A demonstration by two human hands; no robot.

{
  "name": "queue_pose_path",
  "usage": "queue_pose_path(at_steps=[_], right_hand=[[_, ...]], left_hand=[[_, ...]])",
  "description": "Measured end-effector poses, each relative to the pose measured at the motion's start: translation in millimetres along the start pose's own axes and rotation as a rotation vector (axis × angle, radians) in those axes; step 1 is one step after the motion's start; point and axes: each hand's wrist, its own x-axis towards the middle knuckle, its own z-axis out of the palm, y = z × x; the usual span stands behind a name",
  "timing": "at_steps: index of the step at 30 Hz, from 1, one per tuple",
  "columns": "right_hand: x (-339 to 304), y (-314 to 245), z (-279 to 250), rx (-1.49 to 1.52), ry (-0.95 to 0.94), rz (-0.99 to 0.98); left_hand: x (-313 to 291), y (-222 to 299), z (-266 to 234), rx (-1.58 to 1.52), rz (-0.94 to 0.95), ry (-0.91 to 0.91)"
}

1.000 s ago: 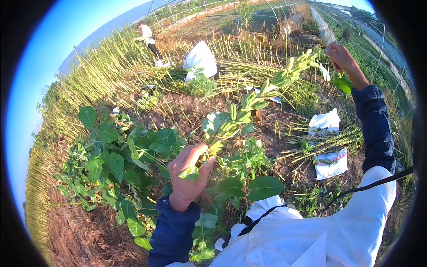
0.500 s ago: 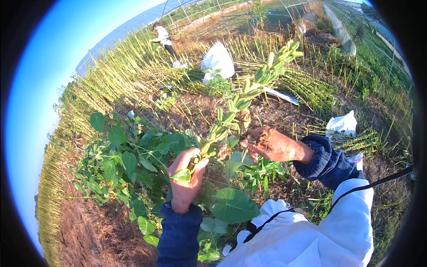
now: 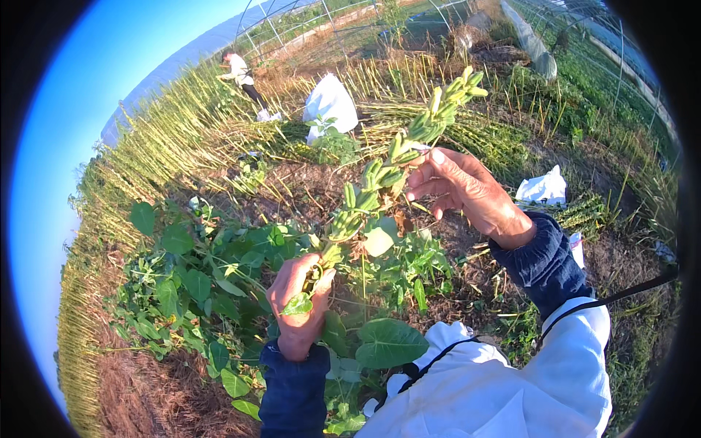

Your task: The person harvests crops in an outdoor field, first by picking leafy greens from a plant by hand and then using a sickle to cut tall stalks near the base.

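One left hand (image 3: 293,330) holds one podded stalk (image 3: 371,198) near one right hand (image 3: 478,196).

The long green stalk of plump, pointed pods (image 3: 371,177) stands steeper now than a second ago, when it slants further to the right. The bare right hand (image 3: 478,196), at first a closed fist out beyond the stalk's tip, comes in beside its middle by the next picture, and now sits higher along its right side. The fingers, bunched half a second ago, spread more loosely, thumb uppermost; whether they touch the pods is unclear. Right of the stalk, the dark navy sleeve (image 3: 542,259) now covers most of a flat white sheet (image 3: 577,250) that lies exposed a second earlier.
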Motion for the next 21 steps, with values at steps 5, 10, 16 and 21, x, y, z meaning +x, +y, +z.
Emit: queue_pose_path(at_steps=[5,10,16,21], right_hand=[[19.7,5.5,-5.1,0.420,0.031,-0.165],[-10.0,10.9,21.4,0.112,0.131,-0.465],[14.9,-78.0,36.9,-1.337,0.009,-0.882],[92.1,-132.1,-30.2,-1.401,-0.631,0.169]], left_hand=[[1.6,-1.4,5.3,0.075,0.116,-0.005],[6.0,-1.8,8.3,0.181,0.161,0.035],[2.2,5.6,23.5,0.305,0.269,-0.125],[-3.3,15.6,16.2,0.197,0.353,-0.260]])
